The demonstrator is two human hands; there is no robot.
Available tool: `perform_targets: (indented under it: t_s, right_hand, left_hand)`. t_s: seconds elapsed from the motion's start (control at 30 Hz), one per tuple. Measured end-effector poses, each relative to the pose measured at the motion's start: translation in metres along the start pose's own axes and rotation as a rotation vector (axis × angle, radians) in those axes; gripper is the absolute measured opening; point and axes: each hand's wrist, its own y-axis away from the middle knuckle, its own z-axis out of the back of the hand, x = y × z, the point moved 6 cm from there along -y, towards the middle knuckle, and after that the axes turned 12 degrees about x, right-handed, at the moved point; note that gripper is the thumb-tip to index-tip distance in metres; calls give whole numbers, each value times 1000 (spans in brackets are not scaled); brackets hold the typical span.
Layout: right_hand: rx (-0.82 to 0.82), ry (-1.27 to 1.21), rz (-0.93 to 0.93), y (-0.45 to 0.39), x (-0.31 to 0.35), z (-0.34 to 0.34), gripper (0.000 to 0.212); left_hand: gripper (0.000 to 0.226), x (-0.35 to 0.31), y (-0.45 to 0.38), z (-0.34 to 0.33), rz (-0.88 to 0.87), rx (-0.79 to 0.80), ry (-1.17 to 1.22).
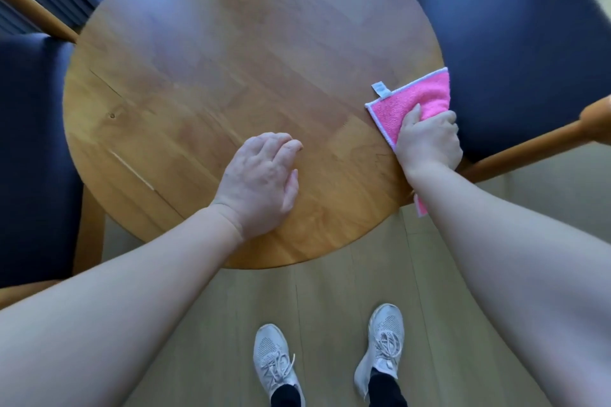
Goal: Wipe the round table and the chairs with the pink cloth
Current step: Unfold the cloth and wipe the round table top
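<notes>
The round wooden table (231,76) fills the middle of the view. At its right edge lies the pink cloth (415,99) with a white hem and a small tag, folded over the rim; a corner hangs below my wrist. My right hand (428,142) grips the cloth against the table's edge. My left hand (261,182) rests on the near part of the tabletop, fingers loosely curled, holding nothing. A chair with a dark blue seat (509,53) stands at the right, and another blue chair (29,149) stands at the left.
The chairs' wooden arms (529,145) reach toward the table at right and at upper left. A third dark seat shows at the top. My feet in white sneakers (330,357) stand on the light wood floor close to the table's near edge.
</notes>
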Motion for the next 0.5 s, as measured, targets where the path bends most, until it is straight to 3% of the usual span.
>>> perform_targets:
  t_s: [0.3, 0.5]
  right_hand:
    - [108, -114, 45, 16, -6, 1, 55]
    - [170, -284, -31, 52, -19, -10, 56]
  left_hand:
    - [55, -23, 20, -19, -30, 116, 18]
    - [53, -15, 27, -2, 24, 71, 18]
